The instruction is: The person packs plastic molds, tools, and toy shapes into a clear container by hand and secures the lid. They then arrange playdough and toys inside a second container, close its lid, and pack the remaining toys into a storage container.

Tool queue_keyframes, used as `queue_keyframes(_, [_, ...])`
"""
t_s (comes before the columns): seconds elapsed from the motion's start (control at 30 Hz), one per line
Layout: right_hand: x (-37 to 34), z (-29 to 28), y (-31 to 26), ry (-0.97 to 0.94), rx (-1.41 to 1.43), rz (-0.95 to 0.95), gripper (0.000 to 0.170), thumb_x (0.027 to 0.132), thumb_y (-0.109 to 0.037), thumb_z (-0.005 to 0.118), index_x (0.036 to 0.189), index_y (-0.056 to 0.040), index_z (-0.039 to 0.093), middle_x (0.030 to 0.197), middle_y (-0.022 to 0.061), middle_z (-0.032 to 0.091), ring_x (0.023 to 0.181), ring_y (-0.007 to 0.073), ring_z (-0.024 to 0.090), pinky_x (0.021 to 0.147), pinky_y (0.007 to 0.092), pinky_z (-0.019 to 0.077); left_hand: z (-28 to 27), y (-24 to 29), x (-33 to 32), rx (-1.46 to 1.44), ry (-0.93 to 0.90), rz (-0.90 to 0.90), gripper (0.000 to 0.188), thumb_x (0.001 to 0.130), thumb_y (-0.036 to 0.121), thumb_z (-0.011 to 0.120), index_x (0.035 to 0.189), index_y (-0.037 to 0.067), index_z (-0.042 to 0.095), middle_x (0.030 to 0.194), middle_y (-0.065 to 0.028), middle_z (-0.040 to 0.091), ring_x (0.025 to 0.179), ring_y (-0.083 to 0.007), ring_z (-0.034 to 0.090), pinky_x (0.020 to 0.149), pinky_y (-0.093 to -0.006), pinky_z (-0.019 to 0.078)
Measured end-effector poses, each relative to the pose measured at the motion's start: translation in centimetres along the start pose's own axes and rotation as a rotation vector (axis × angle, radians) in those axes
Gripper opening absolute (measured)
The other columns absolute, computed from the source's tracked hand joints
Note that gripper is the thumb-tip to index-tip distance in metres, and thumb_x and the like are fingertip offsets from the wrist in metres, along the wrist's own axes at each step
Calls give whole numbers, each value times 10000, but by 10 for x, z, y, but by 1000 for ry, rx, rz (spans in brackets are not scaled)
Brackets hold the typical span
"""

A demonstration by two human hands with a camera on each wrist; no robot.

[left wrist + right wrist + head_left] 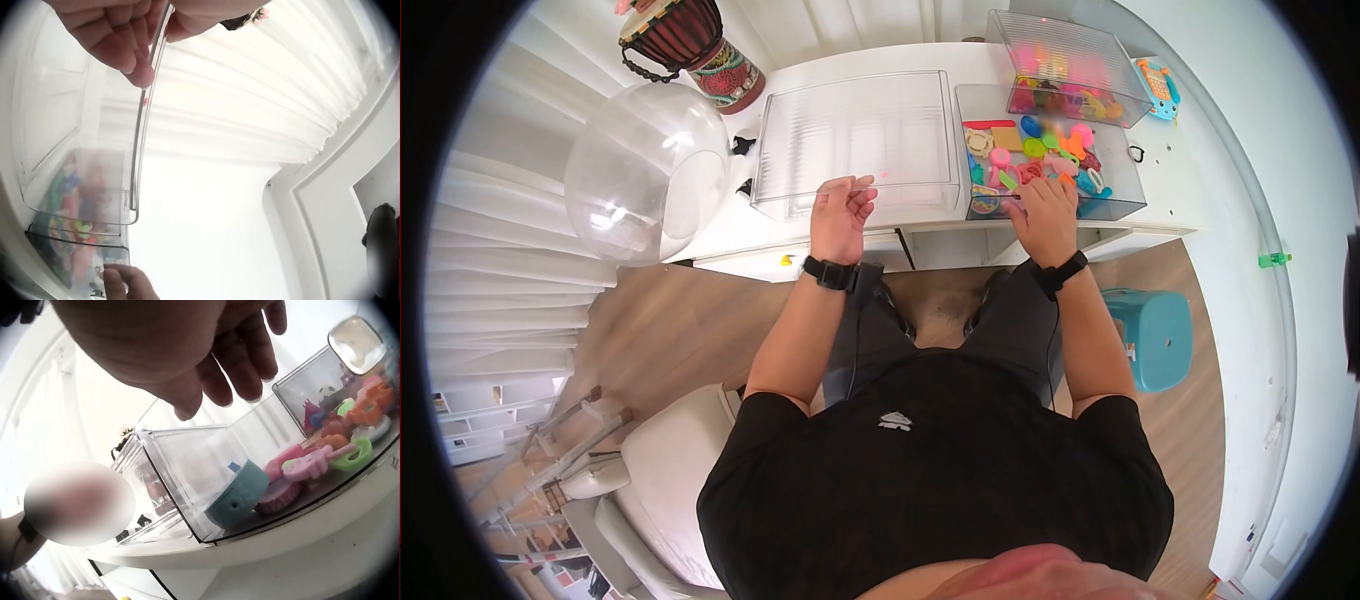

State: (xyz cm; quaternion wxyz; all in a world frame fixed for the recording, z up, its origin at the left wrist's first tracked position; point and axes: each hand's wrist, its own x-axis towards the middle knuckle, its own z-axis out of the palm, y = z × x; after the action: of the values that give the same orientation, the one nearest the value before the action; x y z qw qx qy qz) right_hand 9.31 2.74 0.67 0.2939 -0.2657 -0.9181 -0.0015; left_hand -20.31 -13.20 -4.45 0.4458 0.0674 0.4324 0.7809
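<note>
My left hand [838,225] is at the front edge of a clear ribbed plastic bin [858,135] on the white table. In the left wrist view the thumb and fingers [119,40] of that hand grip the bin's rim [139,134] from both sides. My right hand [1048,222] hangs over the front wall of a second clear bin [1125,208], to the right, its fingers loosely bent and holding nothing in the right wrist view. Colorful plastic toys fill this second bin, among them a teal round piece [237,495] and a pink piece [310,464].
Behind the toy bin stands another clear bin [1020,30] with toys, beside a toy phone [1160,88]. A clear globe [645,170] and a drum [725,75] are at the left. A teal stool [1165,340] stands on the floor at the right.
</note>
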Motion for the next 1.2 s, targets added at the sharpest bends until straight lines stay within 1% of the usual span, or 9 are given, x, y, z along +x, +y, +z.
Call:
queue_keyframes(0.43, [7,5,-6,-6,-8,33,206,861,-247,786,962,-90,699,938,62,657,967,284,613,949,473,402,0,2,-1,34,1,-9,121,1080,157,544,1142,67,595,1095,-156,761,863,-205,704,744,-316,572])
queue_keyframes(0.83, [5,6,-5,-7,-9,32,222,851,-249,789,979,-95,693,956,64,648,984,282,607,941,468,404,5,8,-14,64,-46,-31,186,1099,195,526,1198,52,592,1131,-167,745,936,-231,714,799,-337,566])
queue_keyframes(0.97, [6,-2,-7,-46,2,42,240,850,-246,790,1016,-100,700,985,72,653,1007,279,612,959,467,399,-4,15,-13,232,-197,-230,244,1118,234,502,1208,45,629,1136,-153,750,959,-213,717,832,-316,554])
queue_keyframes(1.0, [7,-5,-6,-24,55,35,250,858,-239,787,1039,-89,700,1002,80,657,1015,290,617,947,469,417,-2,19,-13,305,-272,-310,256,1120,236,499,1202,39,640,1157,-152,751,978,-208,716,847,-309,553])
queue_keyframes(1.03, [7,-7,-5,-2,107,30,261,867,-233,783,1061,-78,701,1020,88,661,1024,300,622,935,470,435,-1,21,-16,307,-274,-309,256,1120,236,499,1202,39,640,1157,-152,751,978,-208,716,847,-309,553])
queue_keyframes(1.07, [9,-8,-1,1,105,31,261,867,-233,783,1061,-78,701,1020,88,661,1024,300,622,935,470,435,-1,24,-21,453,-381,-268,233,1116,217,510,1163,38,652,1122,-126,754,957,-184,708,838,-299,545])
queue_keyframes(1.1, [11,-10,7,0,224,44,264,885,-226,771,1082,-65,700,1023,98,664,1028,316,623,912,463,459,6,30,-26,597,-488,-227,216,1111,197,521,1125,36,664,1088,-100,758,936,-160,700,829,-289,538])
queue_keyframes(1.13, [14,-13,11,-1,344,58,268,904,-220,758,1104,-52,698,1025,109,668,1032,332,624,890,456,483,11,37,-28,595,-492,-229,216,1111,197,521,1125,36,664,1088,-100,758,936,-160,700,829,-289,538])
queue_keyframes(1.2, [22,-27,16,-66,341,129,278,917,-220,746,1124,-41,695,1025,118,671,1007,342,631,870,444,501,24,55,-33,696,-548,97,178,1079,195,604,1035,50,697,970,-21,740,859,-101,661,814,-257,511])
